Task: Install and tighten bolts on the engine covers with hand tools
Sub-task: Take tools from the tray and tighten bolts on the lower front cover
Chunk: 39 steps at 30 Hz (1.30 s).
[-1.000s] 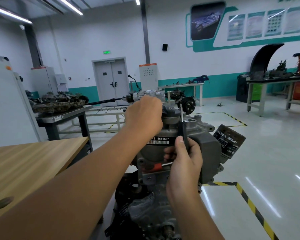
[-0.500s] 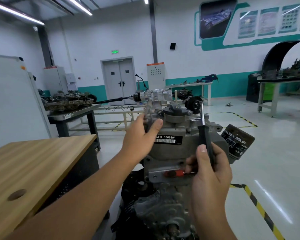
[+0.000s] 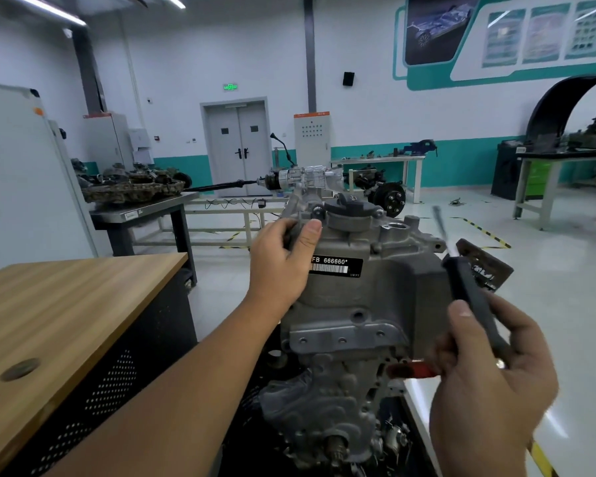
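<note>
1. Engine (image 3: pixel 351 304) stands upright at centre frame, grey cast covers facing the camera, a black label with white digits high on its front.
2. Black filler cap (image 3: pixel 350 205) sits on the top of the engine.
3. Left hand (image 3: pixel 283 258) rests on the upper left corner of the engine; fingers curled round a cast lug there, thumb laid along the front edge just left of the label.
4. Right hand (image 3: pixel 489 370) is to the right of the engine, apart from it, fingers closed round a screwdriver (image 3: pixel 468 290).
5. Screwdriver: dark handle in the grip, thumb pressed on its side, thin shaft pointing up and tilted left; the tip is motion-blurred and touches nothing.
6. A red-handled tool (image 3: pixel 412 370) pokes out leftward from under the right hand's fingers; its working end cannot be made out.
7. Wooden counter (image 3: pixel 66 315) lies at the left, near the engine.
</note>
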{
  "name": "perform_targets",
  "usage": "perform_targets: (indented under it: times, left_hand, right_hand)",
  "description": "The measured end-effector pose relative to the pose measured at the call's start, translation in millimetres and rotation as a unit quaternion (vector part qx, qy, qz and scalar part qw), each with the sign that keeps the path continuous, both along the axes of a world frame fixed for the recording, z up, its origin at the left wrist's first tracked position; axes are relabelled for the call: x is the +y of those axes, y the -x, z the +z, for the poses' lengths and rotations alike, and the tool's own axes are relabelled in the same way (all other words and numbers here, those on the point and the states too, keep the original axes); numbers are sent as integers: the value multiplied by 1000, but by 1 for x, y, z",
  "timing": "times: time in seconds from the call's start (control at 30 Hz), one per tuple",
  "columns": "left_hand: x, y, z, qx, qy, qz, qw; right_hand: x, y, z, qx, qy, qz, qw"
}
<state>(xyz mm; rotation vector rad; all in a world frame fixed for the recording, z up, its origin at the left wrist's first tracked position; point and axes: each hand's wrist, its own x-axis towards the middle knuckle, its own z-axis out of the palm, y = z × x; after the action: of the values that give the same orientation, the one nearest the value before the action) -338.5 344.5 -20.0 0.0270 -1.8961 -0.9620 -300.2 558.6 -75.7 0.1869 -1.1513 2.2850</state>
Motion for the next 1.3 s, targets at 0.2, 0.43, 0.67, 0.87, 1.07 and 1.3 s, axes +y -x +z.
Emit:
perform_targets:
  times: [0.2,0.43,0.67,0.87,1.07,1.3]
  left_hand:
    - [8,-6,-21,1,-100,-6,995]
    - [6,1,-31,19,-96,28,995]
    - [6,2,-27,-6,-99,38,994]
    - [8,-2,-24,-37,-118,23,992]
    - [13,-12,-14,-64,-125,19,990]
    - [17,-21,-11,-72,-112,28,991]
  right_hand:
    - [27,25,3,-11,5,-63,998]
    - [64,86,15,-21,-43,-120,992]
    - [61,146,-5,-191,-141,-7,971]
    - [62,137,-32,-195,-145,244,939]
    - [66,126,-32,-185,-185,312,913]
    - [63,110,-37,-161,-181,309,920]
